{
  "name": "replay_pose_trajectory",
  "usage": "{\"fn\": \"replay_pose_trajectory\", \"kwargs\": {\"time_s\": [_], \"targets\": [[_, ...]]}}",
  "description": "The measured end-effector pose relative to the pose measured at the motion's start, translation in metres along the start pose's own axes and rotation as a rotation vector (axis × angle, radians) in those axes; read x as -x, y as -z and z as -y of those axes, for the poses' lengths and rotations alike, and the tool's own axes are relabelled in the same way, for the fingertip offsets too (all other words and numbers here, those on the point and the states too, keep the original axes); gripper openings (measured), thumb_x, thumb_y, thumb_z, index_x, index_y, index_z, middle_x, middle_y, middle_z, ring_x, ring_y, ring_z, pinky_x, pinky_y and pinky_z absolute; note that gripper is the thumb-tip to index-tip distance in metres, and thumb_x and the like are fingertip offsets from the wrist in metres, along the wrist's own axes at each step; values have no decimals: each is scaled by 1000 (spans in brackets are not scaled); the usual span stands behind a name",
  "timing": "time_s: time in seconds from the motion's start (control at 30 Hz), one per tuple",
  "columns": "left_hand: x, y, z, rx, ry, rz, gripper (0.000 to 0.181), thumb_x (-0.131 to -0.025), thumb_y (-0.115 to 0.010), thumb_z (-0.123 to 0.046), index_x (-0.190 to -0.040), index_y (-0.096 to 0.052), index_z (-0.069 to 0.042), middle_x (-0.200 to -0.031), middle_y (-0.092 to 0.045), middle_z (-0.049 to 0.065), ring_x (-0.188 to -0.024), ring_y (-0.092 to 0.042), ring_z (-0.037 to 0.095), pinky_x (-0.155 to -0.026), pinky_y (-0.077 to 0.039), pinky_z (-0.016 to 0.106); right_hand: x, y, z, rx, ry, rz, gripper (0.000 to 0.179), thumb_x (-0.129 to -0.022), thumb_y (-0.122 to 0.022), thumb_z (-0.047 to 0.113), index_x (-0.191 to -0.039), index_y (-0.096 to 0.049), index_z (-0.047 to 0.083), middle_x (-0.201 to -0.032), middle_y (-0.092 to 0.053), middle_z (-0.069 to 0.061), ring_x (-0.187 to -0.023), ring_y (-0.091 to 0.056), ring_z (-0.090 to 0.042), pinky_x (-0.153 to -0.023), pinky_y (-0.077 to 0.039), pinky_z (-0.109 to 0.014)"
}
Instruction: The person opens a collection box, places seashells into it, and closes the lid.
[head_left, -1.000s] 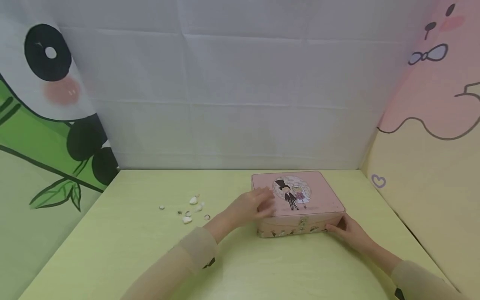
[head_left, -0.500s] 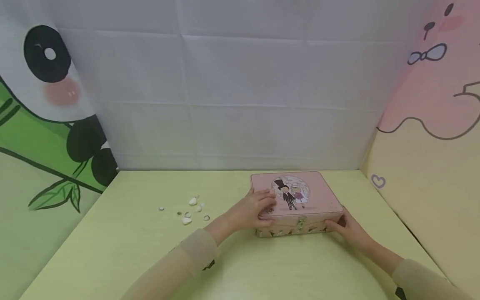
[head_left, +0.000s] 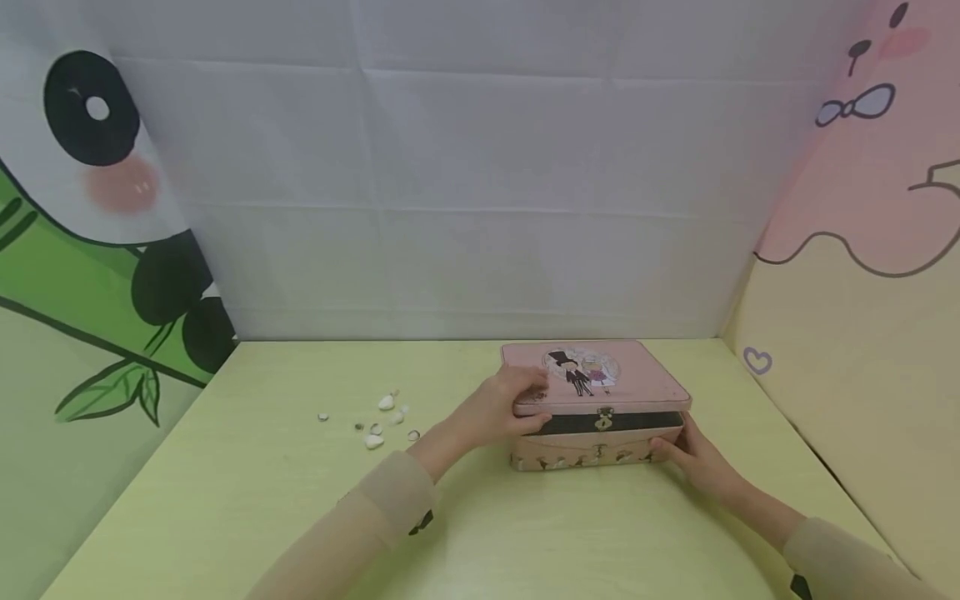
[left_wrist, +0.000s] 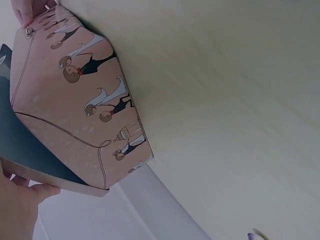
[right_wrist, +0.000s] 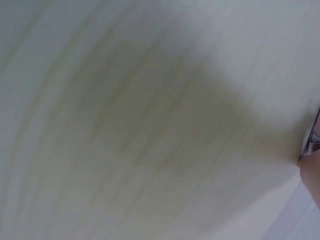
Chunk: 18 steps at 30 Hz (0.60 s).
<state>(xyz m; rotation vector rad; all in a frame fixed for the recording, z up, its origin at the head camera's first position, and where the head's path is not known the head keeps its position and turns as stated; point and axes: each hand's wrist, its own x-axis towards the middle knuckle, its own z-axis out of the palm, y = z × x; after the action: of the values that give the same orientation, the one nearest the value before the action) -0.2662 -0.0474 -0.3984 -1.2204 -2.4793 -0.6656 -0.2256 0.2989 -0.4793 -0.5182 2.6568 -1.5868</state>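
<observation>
A pink tin box with a bride-and-groom picture stands on the right part of the table. Its hinged lid is tilted up at the front, so a dark gap shows above the box wall. My left hand grips the lid's front left corner, thumb under the rim and fingers on top. At the front right corner, my right hand holds the box body, thumb on the front. The left wrist view shows the raised lid and the printed wall. What lies inside the box is hidden.
Left of the box lie several small pieces, white stones and little rings among them. A white cloth backdrop closes off the back of the table. Cartoon-printed panels flank both sides.
My left hand first came to rest on the lid's left corner, then raised the lid's front edge. The box opened a little. My right hand stayed at the right corner.
</observation>
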Motion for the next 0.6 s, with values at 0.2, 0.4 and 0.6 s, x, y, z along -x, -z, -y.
{"fn": "replay_pose_trajectory", "kwargs": {"time_s": [0.2, 0.4, 0.6], "targets": [[-3, 3, 4, 10, -29, -27, 40, -84, -71, -32, -114, -62, -9, -122, -62, 7, -117, -56, 20, -102, -42, 33, 0, 1, 5, 6, -21, 1, 76, -96, -55, 20, -151, -3, 9, -137, -39, -33, -109, -46, 8, -87, -40, -10], [-6, 5, 7, 36, -39, -33, 37, -84, -72, -29, -113, -62, -9, -117, -63, 6, -113, -58, 19, -99, -45, 31, 0, 4, 19, -60, -71, 1, 72, -101, -45, 23, -152, 4, 17, -152, -15, -29, -134, -30, -42, -105, -36, -46], [-12, 9, 9, 102, 37, -35, 39, -84, -71, -29, -116, -62, -8, -113, -64, 4, -108, -60, 17, -94, -48, 29, -2, 8, 24, -172, -68, -22, 63, -102, -40, 25, -151, -4, 6, -155, 0, -24, -139, -8, -49, -97, -42, -24]]}}
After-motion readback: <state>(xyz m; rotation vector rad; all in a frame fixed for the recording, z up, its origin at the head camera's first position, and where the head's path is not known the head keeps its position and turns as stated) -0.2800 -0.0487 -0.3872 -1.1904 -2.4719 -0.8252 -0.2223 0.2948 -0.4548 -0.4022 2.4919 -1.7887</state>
